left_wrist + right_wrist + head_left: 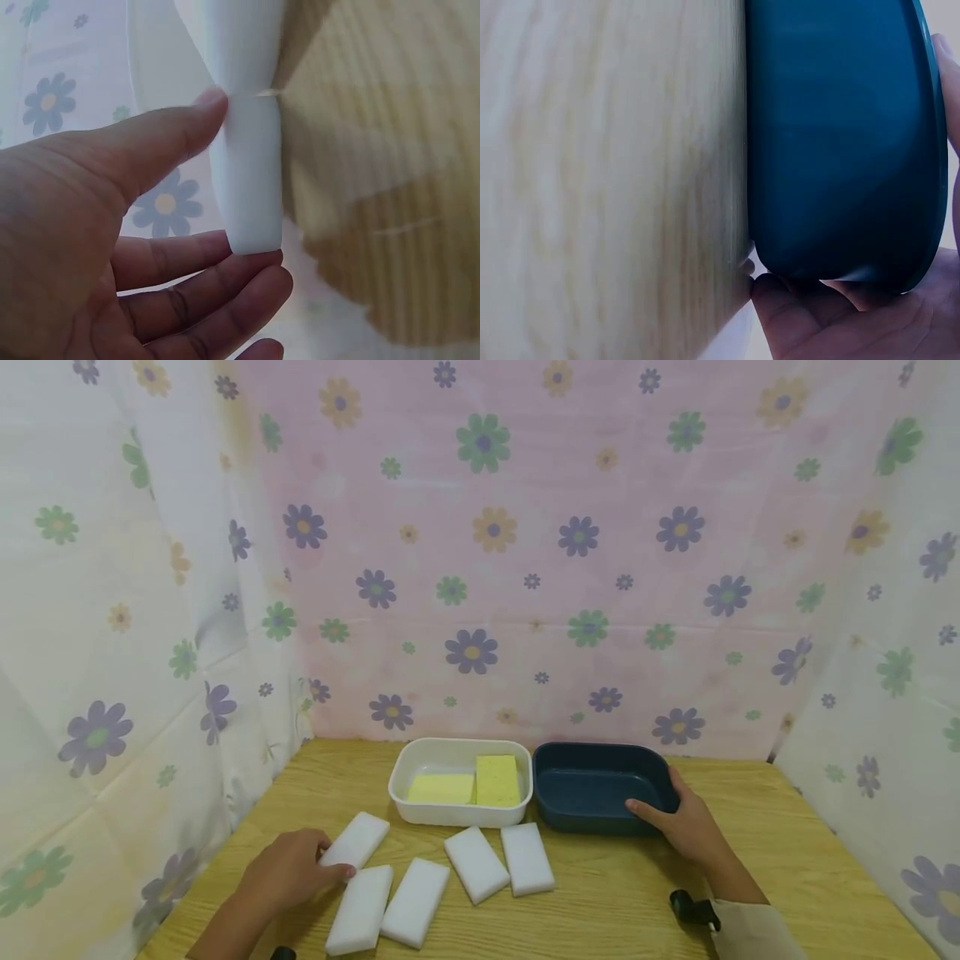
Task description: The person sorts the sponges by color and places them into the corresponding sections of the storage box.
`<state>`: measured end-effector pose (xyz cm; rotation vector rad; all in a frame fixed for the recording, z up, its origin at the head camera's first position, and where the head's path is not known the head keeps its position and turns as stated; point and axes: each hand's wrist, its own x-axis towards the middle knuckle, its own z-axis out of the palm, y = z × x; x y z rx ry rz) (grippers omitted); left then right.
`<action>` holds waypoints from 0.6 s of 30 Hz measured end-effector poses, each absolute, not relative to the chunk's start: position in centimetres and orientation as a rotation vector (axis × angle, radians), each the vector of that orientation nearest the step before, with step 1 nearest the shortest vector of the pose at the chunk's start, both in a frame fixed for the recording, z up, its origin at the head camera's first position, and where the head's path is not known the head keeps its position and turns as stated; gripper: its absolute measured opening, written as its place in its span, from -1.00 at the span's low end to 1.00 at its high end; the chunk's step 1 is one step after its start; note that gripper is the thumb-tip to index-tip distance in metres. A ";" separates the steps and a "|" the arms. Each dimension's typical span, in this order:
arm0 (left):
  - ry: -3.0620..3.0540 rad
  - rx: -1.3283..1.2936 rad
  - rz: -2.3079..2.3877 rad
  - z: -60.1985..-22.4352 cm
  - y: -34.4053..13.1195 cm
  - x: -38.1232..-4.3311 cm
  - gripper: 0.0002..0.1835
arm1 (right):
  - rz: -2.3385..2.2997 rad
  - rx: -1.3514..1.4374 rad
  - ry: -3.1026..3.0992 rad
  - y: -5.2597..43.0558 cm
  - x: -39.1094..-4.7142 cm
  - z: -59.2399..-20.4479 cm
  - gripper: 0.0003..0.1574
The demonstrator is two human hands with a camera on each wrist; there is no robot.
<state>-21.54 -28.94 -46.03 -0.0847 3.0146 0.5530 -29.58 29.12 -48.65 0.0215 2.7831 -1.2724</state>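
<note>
At the left, my left hand point(288, 868) pinches a white foam block point(356, 841), like a melamine sponge, between thumb and fingers. The left wrist view shows the thumb at one end of the block point(253, 180) and the fingers at the other. Several more white blocks lie flat on the table, among them one point(360, 910) right beside my left thumb. My right hand point(690, 818) grips the right end of a dark blue rectangular container point(592, 821), thumb over its rim. In the right wrist view its fingers lie against the container's end wall point(840, 150), near the tabletop.
Left of the blue container stands a white container point(461, 815), close against it. Inside it are a pale yellow block point(441, 788) and a brighter yellow block point(497, 780). The wooden table point(795, 835) ends at a flowered curtain point(540, 693) behind.
</note>
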 end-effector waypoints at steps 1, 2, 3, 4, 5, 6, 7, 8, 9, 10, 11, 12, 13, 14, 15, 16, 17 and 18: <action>3.011 -0.091 0.543 -45.9 -28.9 -21.7 -0.38 | -1.276 0.017 2.784 29.1 -29.5 -48.6 0.57; 3.012 -0.091 0.535 -45.8 -28.9 -21.8 -0.36 | -1.279 0.013 2.784 29.1 -29.5 -48.7 0.56; 3.011 -0.094 0.528 -45.7 -28.9 -21.9 -0.33 | -1.282 0.009 2.783 29.1 -29.5 -48.7 0.56; 3.010 -0.094 0.526 -45.6 -28.9 -22.0 -0.32 | -1.282 0.007 2.786 29.1 -29.5 -48.7 0.56; 3.014 -0.093 0.527 -45.5 -28.9 -22.1 -0.30 | -1.283 0.005 2.786 29.1 -29.5 -48.7 0.56; 3.019 -0.091 0.533 -45.5 -28.8 -22.2 -0.29 | -1.287 0.002 2.785 29.1 -29.5 -48.7 0.56; 3.023 -0.089 0.550 -45.4 -28.8 -22.3 -0.31 | -1.289 0.002 2.784 29.0 -29.5 -48.7 0.56; 3.033 -0.081 0.564 -45.4 -28.8 -22.3 -0.34 | -1.290 0.001 2.784 29.1 -29.5 -48.7 0.56; 3.044 -0.071 0.581 -45.4 -28.8 -22.4 -0.38 | -1.290 0.003 2.785 29.1 -29.5 -48.7 0.56; 3.058 -0.057 0.601 -45.5 -28.8 -22.5 -0.42 | -1.291 0.005 2.784 29.1 -29.5 -48.7 0.56; 3.073 -0.044 0.626 -45.5 -28.9 -22.5 -0.47 | -1.296 0.005 2.782 29.1 -29.6 -48.8 0.56; 3.085 -0.032 0.652 -45.5 -29.0 -22.5 -0.51 | -1.299 0.005 2.780 29.1 -29.6 -48.8 0.56; 3.099 -0.024 0.681 -45.5 -29.0 -22.5 -0.55 | -1.299 0.006 2.780 29.1 -29.6 -48.9 0.56; 3.112 -0.014 0.702 -45.4 -29.1 -22.5 -0.57 | -1.300 0.007 2.780 29.1 -29.6 -48.9 0.57; 3.118 -0.015 0.729 -45.3 -29.2 -22.6 -0.59 | -1.303 0.009 2.779 29.2 -29.7 -49.0 0.57; 3.119 -0.018 0.757 -45.2 -29.3 -22.6 -0.59 | -1.304 0.010 2.778 29.2 -29.7 -49.0 0.57; 3.119 -0.026 0.780 -45.0 -29.4 -22.5 -0.59 | -1.304 0.011 2.779 29.2 -29.7 -49.0 0.58; 3.117 -0.035 0.797 -44.8 -29.6 -22.5 -0.58 | -1.303 0.013 2.779 29.2 -29.7 -49.0 0.58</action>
